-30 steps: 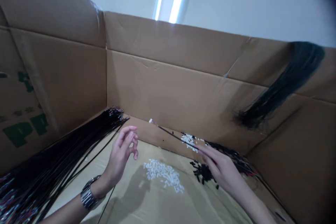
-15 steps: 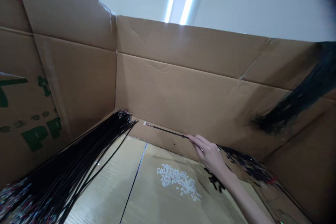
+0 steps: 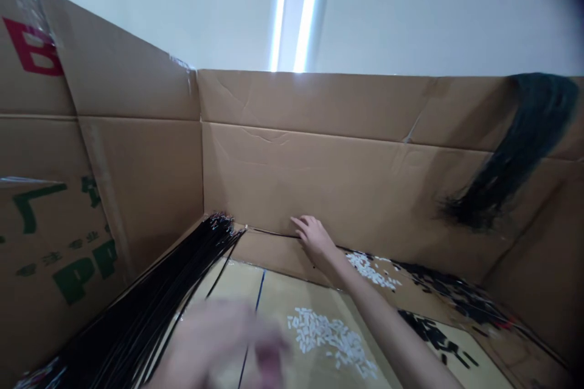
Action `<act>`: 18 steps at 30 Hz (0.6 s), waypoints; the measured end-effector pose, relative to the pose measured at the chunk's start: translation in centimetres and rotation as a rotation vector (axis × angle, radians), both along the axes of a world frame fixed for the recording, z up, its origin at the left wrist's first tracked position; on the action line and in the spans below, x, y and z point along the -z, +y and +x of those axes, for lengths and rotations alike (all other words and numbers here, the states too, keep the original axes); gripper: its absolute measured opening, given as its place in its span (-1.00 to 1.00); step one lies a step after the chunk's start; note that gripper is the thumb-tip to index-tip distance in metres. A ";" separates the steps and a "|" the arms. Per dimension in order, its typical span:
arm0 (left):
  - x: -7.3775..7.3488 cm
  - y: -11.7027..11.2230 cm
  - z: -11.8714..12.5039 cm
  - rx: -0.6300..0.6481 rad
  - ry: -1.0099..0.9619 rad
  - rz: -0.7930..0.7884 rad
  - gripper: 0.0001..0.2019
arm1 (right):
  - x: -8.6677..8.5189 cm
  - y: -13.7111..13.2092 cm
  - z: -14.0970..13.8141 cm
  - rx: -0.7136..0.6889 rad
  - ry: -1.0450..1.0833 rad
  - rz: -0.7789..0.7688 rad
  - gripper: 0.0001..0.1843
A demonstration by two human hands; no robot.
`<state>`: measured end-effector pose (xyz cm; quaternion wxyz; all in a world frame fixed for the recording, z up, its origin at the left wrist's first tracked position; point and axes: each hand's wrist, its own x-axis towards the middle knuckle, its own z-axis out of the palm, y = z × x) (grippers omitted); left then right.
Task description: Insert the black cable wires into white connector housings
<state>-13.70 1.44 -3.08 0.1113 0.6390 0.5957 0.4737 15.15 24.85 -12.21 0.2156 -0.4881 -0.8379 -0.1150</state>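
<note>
My right hand (image 3: 314,240) reaches to the foot of the back cardboard wall, its fingers stretched out and slightly apart. Under its fingertips runs a thin black cable (image 3: 274,233) lying along the wall; the hand does not appear to grip it. My left hand (image 3: 219,340) is low in front, smeared by motion, so its fingers cannot be read. Beside it on the left lies a thick bundle of black cables (image 3: 150,298) with stripped, coloured wire ends. To its right is a pile of small white pieces (image 3: 326,337).
Tall cardboard walls (image 3: 296,182) enclose the work surface. Another pile of white pieces (image 3: 371,270), short black pieces (image 3: 438,337) and a heap of black bits (image 3: 465,295) lie on the right. Dark strands (image 3: 511,158) hang over the back wall.
My right hand has moved left along the back wall and its fingers have loosened from the black cable, which now lies against the wall. My left hand has entered from below. The view has shifted.
</note>
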 end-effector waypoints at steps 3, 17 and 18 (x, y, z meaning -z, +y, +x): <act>1.3 5.5 -1.5 0.217 0.202 -0.213 -0.67 | 2.4 -2.6 0.1 -0.015 0.037 -0.039 -0.67; 7.5 16.5 -3.3 0.140 0.350 -0.510 -0.73 | 5.4 -18.9 20.7 0.413 0.242 -0.181 -0.79; 5.9 16.3 -3.2 0.162 0.316 -0.485 -0.65 | 5.8 -19.7 22.1 0.449 0.253 -0.205 -0.79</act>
